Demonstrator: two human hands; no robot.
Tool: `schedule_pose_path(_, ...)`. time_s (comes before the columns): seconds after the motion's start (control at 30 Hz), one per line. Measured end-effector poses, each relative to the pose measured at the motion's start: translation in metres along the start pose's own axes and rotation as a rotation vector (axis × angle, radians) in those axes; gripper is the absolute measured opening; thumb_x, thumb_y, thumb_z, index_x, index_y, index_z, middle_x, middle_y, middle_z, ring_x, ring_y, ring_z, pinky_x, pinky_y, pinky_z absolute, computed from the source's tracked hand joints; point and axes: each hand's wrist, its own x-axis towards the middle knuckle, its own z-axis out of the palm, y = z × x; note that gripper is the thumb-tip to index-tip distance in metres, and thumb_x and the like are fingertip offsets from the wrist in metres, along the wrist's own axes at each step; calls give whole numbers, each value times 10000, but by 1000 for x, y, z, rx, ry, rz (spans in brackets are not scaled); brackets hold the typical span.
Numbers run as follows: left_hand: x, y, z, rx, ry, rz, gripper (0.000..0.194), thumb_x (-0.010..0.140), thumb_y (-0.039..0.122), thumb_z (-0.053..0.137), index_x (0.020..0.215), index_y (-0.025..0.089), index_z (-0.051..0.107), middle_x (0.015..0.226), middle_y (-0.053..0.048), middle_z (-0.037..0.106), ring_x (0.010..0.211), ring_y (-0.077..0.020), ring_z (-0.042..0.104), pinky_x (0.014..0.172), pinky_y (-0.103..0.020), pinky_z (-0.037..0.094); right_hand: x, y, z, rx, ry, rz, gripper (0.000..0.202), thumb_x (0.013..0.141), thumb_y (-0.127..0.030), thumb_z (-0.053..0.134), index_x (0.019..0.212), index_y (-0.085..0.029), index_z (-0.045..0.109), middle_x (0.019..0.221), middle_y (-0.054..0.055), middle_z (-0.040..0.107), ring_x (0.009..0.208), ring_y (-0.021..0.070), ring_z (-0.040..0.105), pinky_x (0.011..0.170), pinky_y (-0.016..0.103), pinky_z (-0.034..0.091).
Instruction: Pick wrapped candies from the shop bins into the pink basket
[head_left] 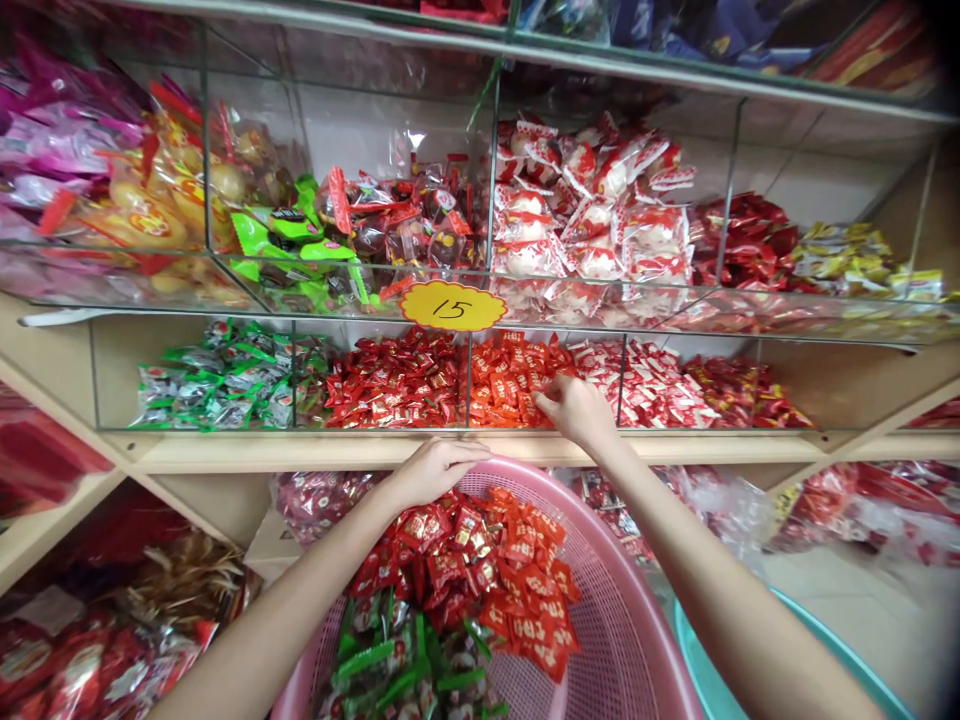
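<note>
A pink plastic basket (622,590) sits tilted below the shelf edge, with green-wrapped, red-wrapped and orange-wrapped candies inside it. My left hand (439,470) grips its far rim, fingers laid together over the edge. At the lowest row of bins, my right hand (581,410) is reaching to the orange-wrapped candies (506,378). Its fingers are curled closed at their right front side, and whatever lies in them is hidden. Just right of that hand are red-and-white candies (649,380); to the left, behind a divider, lie red-wrapped candies (405,380).
Green-wrapped candies (217,375) fill the bin at left. A yellow price tag (454,306) reading 15 hangs on the glass shelf above, which holds more bagged sweets. A wooden ledge (285,453) runs below the bins. Part of a teal tub (832,620) shows at lower right.
</note>
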Motion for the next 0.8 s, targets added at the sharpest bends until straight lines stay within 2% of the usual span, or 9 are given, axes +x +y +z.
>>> schedule_pose_path(0.13,0,0,0,4,-1,-13,313,844,152,462,1087,231,643,1134,-8,649,1082,-161,584,981,-301,424,6,-11,3,-80,-151,74,363,777,-480,501,827,-152,648,861,162,658,861,268,605,663,330,421)
schedule_pose_path(0.27,1,3,-1,-10,10,3,314,840,144,471,1091,222,641,1140,-16,645,1073,-152,590,973,-275,427,9,-16,6,-77,-212,122,396,755,-468,534,911,-123,649,923,194,651,893,284,607,686,350,436)
schedule_pose_path(0.37,1,4,-2,-8,5,7,312,840,139,468,1083,215,647,1125,-22,654,1065,-149,594,971,-268,426,11,-14,8,-47,-229,103,355,740,-421,550,891,-118,656,909,187,657,871,274,616,685,337,435)
schedule_pose_path(0.63,1,2,-1,-6,0,0,324,837,129,462,1090,221,642,1138,-23,646,1076,-147,587,976,-284,426,10,-6,13,0,-169,90,272,734,-403,511,777,-180,660,826,118,677,811,229,619,648,283,402)
schedule_pose_path(0.8,1,1,-1,-10,7,30,327,846,136,451,1099,232,636,1138,-17,647,1069,-143,591,971,-281,430,3,-3,-10,140,14,43,228,732,-397,515,693,-193,607,654,53,637,654,185,581,574,261,349)
